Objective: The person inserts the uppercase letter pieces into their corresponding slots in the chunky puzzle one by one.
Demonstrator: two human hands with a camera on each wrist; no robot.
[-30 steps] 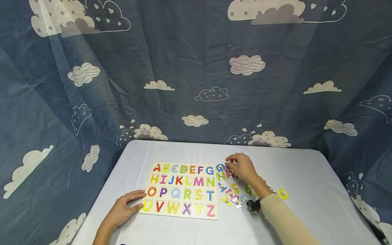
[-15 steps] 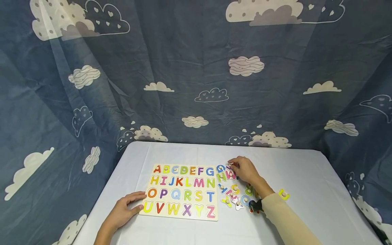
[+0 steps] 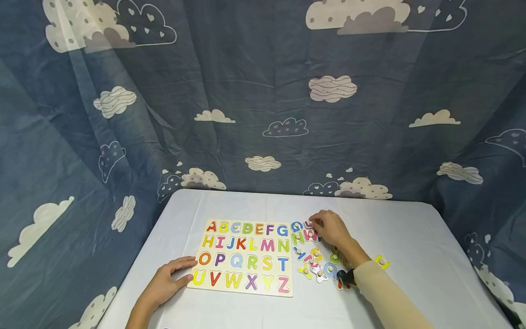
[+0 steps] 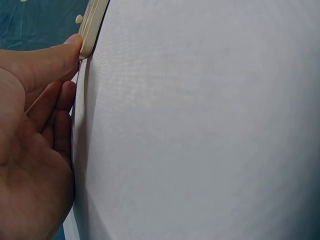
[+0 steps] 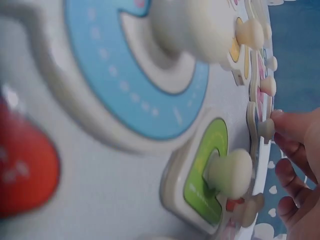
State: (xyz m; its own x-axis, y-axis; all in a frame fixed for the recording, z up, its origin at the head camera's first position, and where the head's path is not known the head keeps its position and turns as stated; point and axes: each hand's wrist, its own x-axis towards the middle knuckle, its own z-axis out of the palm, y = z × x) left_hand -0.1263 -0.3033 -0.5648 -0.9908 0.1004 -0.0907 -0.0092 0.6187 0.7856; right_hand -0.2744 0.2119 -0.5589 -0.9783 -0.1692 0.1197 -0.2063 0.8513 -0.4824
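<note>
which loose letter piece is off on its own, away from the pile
The yellow curved piece: it alone lies right of the right forearm, while the other visible loose pieces cluster left of that arm, nearer the board.

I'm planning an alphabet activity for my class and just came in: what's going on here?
A person is working with an alphabet puzzle board on a white table. Their left hand touches the board's left edge; their right hand pinches a purple letter piece beside the board's upper right corner. Which letter it is can't be made out. Knobs show on some top-row letters, including B to E. Other loose letter pieces lie right of the board.
</note>
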